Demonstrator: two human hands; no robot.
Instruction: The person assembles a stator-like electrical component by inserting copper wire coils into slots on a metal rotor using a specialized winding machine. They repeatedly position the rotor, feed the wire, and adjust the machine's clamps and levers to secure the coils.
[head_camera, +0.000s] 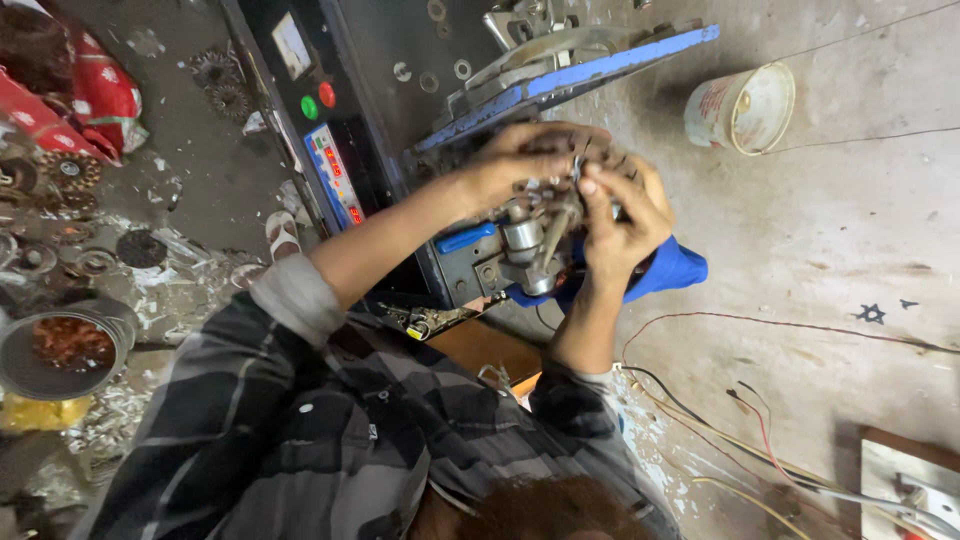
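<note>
My left hand (525, 158) reaches in from the left and lies over the top of a round toothed metal part (598, 160) mounted on a winding machine (480, 255). From below, my right hand (620, 225) grips the same part, its fingertips pinched at the middle. Grey rollers and a spindle (525, 240) of the machine sit just left of my right hand. A blue piece (675, 268) shows under my right wrist. Most of the round part is hidden by my fingers.
The machine's dark control box (320, 130) has a green and a red button and a blue display panel. A blue metal bar (600, 68) slants above the hands. A white bucket (742, 108) stands top right. Loose wires (760, 420) trail lower right. A bowl of copper scrap (62, 350) and round metal parts lie on the left.
</note>
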